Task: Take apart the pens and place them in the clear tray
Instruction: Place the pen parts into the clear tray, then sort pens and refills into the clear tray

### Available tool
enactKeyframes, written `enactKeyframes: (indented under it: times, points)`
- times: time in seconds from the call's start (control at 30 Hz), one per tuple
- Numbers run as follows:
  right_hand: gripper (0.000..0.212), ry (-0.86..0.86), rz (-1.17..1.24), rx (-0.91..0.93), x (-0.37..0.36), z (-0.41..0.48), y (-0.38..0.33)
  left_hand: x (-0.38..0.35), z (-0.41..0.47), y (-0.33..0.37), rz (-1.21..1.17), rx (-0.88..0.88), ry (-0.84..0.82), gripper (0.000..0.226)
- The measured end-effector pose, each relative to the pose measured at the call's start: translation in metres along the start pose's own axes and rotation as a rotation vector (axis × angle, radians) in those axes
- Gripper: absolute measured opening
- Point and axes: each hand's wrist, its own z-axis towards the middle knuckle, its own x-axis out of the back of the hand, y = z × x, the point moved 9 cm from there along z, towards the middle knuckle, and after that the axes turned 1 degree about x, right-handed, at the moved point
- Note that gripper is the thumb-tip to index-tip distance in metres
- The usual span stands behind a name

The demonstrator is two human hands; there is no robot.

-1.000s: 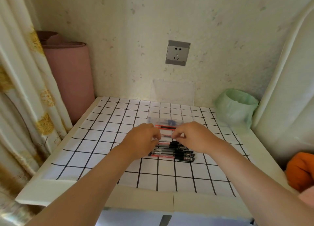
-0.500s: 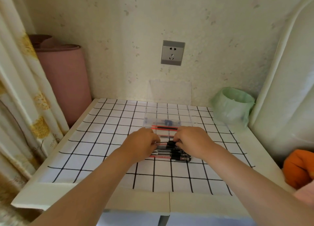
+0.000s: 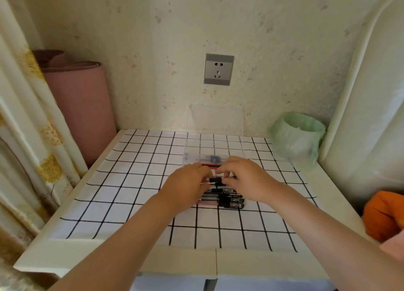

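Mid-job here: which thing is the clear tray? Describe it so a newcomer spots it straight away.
Find the grey wall socket; straight below it, on the black-checked cloth, lies the clear tray. Unlike the clear panel propped upright against the wall behind it and the green-bagged bin to its right, it lies flat and holds red and blue pieces.

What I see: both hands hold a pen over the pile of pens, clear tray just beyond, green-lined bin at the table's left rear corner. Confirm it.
One error: the head view shows the green-lined bin at the table's right rear corner, not left. The left hand and right hand do hold a pen over the pile of pens, clear tray just beyond.
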Motion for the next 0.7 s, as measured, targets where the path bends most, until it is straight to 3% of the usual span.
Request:
enactKeyframes:
  times: [0.17, 0.37, 0.7]
  points:
    - [0.028, -0.091, 0.022, -0.030, -0.012, -0.007, -0.004, -0.008, -0.001, 0.000, -0.115, 0.075, -0.112, 0.019]
    - [0.028, -0.207, -0.052, -0.039, -0.023, -0.012, -0.014, -0.002, 0.001, 0.009, -0.170, 0.027, -0.095, 0.021]
    - [0.025, -0.177, -0.168, -0.003, -0.014, -0.011, -0.024, 0.008, -0.001, 0.004, -0.238, 0.042, -0.057, 0.015]
